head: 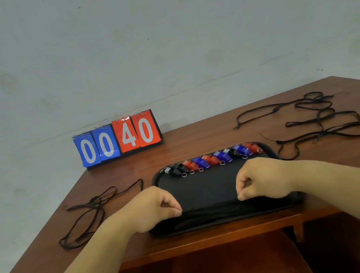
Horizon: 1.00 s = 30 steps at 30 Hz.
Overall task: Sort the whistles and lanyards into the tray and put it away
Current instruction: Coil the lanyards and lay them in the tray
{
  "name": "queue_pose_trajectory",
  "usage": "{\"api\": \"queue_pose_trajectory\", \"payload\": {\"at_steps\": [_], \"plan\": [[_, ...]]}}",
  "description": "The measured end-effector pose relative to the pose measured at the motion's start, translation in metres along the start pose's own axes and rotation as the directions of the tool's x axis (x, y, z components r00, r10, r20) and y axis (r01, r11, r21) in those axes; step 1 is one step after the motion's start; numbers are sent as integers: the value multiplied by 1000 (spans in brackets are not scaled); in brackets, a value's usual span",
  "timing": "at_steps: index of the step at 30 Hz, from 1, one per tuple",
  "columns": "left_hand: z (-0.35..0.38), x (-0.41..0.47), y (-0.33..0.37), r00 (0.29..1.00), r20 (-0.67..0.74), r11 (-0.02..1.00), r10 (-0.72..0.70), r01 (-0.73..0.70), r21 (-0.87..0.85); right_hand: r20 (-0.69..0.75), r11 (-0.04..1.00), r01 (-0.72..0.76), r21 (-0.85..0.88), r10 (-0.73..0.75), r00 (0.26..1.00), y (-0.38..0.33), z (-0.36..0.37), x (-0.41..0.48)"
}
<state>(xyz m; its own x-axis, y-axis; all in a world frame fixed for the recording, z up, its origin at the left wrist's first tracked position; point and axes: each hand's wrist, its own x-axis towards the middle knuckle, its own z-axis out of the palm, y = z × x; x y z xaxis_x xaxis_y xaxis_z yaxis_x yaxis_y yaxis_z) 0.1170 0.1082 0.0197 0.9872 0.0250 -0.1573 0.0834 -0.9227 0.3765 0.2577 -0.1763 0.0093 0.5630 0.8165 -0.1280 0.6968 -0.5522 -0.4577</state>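
Observation:
A black tray (205, 186) lies on the wooden table near its front edge. Along the tray's far rim runs a row of several whistles (213, 159), black, red and blue, each with a small metal ring. A bundle of black lanyards (222, 213) stretches along the tray's near side. My left hand (155, 207) pinches the bundle's left end. At the bundle's right end, my right hand (260, 179) pinches it with curled fingers. More loose black lanyards (320, 118) sprawl on the table to the right, and a smaller tangle (88, 215) lies to the left.
A flip scoreboard (118, 139) with blue 00 and red 40 cards stands at the table's far left edge against the pale wall. Below the table's front edge a lower wooden surface (207, 271) shows.

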Motion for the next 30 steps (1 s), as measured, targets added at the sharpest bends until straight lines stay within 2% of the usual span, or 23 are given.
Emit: {"api": "queue_pose_trajectory", "payload": {"at_steps": [12,24,30], "plan": [[8,-12,8,999,-33,996,23,-20,89,105,997,-1,-71,8,994,-8,-5,-10],[11,-12,7,997,-62,991,42,-34,128,104,992,-16,-128,29,994,-20,-12,1],[15,-11,5,990,-110,978,83,-60,201,101,987,-36,-157,53,994,-24,-13,8]]}}
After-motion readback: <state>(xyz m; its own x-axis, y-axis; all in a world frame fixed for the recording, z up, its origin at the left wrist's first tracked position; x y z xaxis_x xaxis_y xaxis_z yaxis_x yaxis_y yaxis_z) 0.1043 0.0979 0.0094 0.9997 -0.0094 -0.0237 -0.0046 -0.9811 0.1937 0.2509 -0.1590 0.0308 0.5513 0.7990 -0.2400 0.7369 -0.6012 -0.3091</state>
